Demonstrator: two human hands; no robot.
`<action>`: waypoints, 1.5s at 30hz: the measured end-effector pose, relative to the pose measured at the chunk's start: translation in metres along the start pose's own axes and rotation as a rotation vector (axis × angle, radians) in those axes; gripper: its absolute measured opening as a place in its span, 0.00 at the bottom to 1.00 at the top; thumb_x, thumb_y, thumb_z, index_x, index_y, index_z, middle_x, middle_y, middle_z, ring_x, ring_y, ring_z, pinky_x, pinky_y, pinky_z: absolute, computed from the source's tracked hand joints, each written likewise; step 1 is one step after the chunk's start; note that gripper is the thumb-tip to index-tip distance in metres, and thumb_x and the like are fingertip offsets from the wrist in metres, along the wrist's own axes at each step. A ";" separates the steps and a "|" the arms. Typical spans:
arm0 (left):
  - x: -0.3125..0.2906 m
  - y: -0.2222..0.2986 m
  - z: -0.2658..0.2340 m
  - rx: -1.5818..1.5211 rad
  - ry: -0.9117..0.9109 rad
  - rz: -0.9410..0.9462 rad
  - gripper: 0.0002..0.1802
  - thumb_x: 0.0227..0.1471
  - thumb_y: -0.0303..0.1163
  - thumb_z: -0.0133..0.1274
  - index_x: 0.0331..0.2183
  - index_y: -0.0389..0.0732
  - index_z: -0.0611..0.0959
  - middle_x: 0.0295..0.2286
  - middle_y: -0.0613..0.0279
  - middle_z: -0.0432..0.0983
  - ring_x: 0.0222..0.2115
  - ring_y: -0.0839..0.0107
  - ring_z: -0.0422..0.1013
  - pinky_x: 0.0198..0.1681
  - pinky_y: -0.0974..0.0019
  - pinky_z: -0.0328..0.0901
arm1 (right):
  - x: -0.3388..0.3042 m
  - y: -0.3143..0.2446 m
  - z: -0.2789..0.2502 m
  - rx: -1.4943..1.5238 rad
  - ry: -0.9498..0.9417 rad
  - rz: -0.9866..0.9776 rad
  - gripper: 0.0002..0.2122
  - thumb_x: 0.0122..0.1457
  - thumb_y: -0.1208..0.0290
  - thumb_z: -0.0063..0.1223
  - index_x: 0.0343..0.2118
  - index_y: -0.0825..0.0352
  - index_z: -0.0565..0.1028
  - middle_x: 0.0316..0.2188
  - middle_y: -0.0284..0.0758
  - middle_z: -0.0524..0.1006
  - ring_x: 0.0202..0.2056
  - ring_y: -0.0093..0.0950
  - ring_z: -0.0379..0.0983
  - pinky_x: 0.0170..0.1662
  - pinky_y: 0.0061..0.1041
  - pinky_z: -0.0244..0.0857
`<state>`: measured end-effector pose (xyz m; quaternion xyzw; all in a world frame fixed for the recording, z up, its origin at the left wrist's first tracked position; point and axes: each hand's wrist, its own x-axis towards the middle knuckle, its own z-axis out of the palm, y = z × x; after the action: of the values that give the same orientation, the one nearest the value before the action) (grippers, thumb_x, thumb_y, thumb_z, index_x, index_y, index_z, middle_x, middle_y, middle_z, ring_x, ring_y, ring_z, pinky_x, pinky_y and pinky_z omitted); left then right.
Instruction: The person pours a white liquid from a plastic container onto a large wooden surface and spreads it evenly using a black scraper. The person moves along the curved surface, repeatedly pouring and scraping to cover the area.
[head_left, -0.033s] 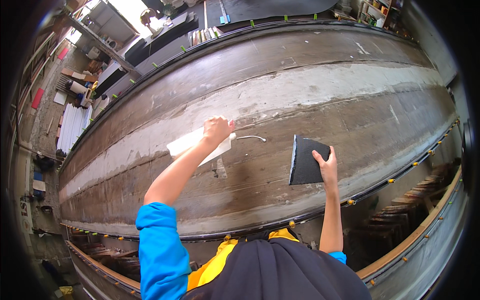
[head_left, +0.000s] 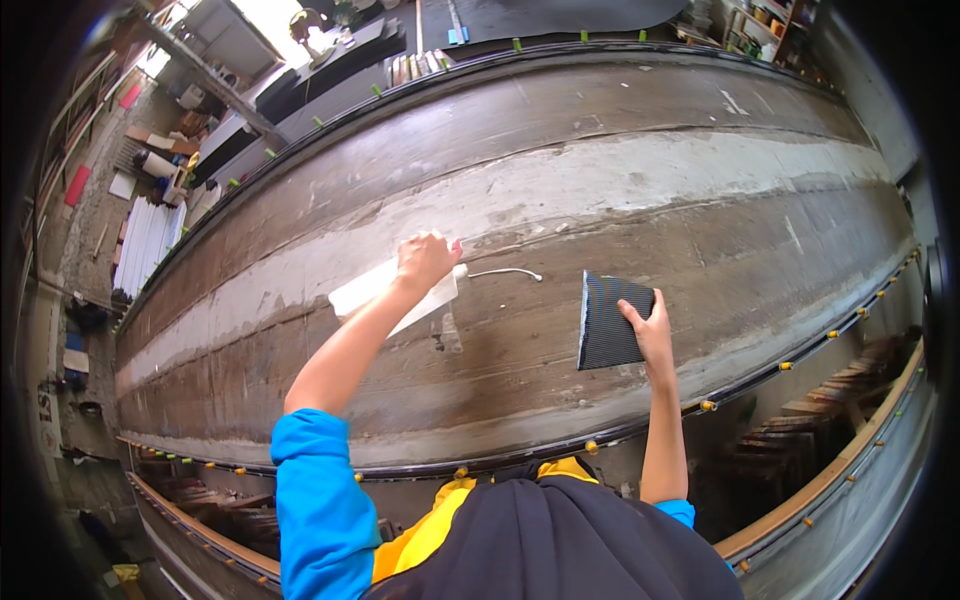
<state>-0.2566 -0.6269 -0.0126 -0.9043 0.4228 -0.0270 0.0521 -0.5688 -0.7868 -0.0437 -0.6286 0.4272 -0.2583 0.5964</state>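
My left hand (head_left: 425, 262) is closed around a white translucent squeeze bottle (head_left: 362, 290), tipped on its side above the long brown table (head_left: 520, 400). From the bottle's cap a thin white bent spout (head_left: 510, 272) points to the right. Farther right, my right hand (head_left: 650, 328) grips a black, finely ribbed flat pad (head_left: 607, 325) by its right side, thumb on top. A pale grey frayed edge runs down the pad's left side. The pad is over the table; whether it touches the surface I cannot tell.
A pale whitish band (head_left: 600, 175) runs lengthwise along the table. Yellow-orange knobs (head_left: 708, 406) line the near rail, and green clips (head_left: 517, 45) the far one. Wooden racks (head_left: 800, 420) stand below the near edge. Beyond the far rail is a dark work surface (head_left: 570, 18).
The view has shifted slightly. My left hand and the bottle sit a touch farther left in the picture, and the spout tip reaches slightly farther right. Both grips are unchanged.
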 end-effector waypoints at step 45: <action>-0.180 -0.233 0.024 -1.383 0.976 -0.403 0.24 0.54 0.45 0.31 0.33 0.34 0.74 0.28 0.60 0.70 0.31 0.71 0.67 0.38 0.68 0.61 | -0.054 -0.042 0.320 -1.387 -0.027 -0.629 0.10 0.53 0.74 0.43 0.40 0.63 0.66 0.21 0.37 0.73 0.23 0.30 0.73 0.28 0.28 0.68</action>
<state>-0.1926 -0.3385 -0.0102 -0.6778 0.1513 -0.1576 -0.7020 -0.3195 -0.5753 -0.0427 -0.9546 0.2850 -0.0807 -0.0320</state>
